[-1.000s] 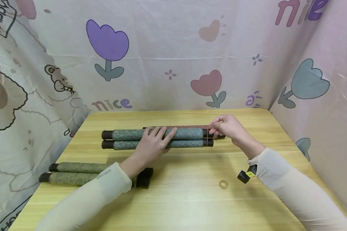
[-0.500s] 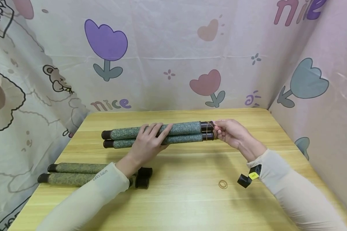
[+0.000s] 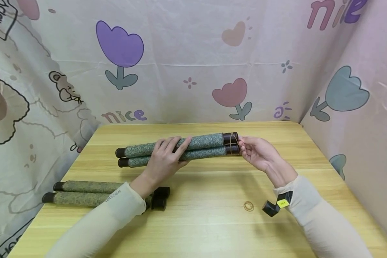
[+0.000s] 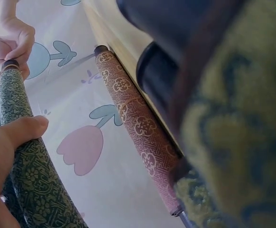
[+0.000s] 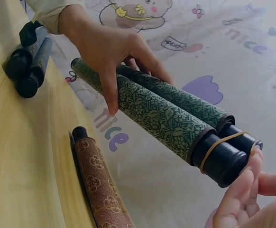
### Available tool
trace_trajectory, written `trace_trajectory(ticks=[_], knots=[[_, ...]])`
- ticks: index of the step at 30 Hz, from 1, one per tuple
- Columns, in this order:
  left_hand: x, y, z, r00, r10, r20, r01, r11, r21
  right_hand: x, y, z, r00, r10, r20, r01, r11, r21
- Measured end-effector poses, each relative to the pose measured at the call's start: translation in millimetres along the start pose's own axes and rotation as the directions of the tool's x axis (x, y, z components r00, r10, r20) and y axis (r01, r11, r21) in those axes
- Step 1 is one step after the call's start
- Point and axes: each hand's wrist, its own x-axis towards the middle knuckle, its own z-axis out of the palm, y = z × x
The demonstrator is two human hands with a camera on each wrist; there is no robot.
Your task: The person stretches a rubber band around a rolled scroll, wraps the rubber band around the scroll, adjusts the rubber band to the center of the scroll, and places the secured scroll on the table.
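Gripping two green patterned rolls (image 3: 206,141), the left hand (image 3: 163,157) is holding them side by side above the table (image 3: 206,229), toward its far middle, its fingers wrapping over them. At their right ends, the right hand (image 3: 259,152) is pinching a thin rubber band (image 5: 218,142) between thumb and fingers; that band is looping around both dark end knobs (image 5: 223,161). Two olive rolls (image 3: 80,198) are lying at the near left, partly behind the left sleeve (image 3: 116,211). Loose bands (image 3: 248,206) are resting near right. In the wrist views, a reddish-brown roll (image 5: 97,175) is lying on the table.
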Motion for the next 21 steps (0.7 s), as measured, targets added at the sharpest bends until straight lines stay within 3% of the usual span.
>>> trace_trajectory(ticks=[9, 13, 21], knots=[[-0.9, 0.8, 0.2, 1.0, -0.01, -0.026, 0.01, 0.999, -0.033, -4.6, -1.2, -3.1, 1.0, 0.012, 0.019, -0.012, 1.0, 0.001], [-1.4, 1.5, -0.7, 0.999, -0.025, -0.02, 0.024, 0.998, -0.055, -7.5, 2.0, -6.7, 0.999, 0.028, 0.036, -0.03, 0.997, 0.074], [1.9, -1.0, -3.7, 0.993, -0.118, 0.0, 0.117, 0.979, -0.168, -15.1, 13.7, -6.3, 0.994, 0.014, 0.105, -0.038, 0.972, 0.232]])
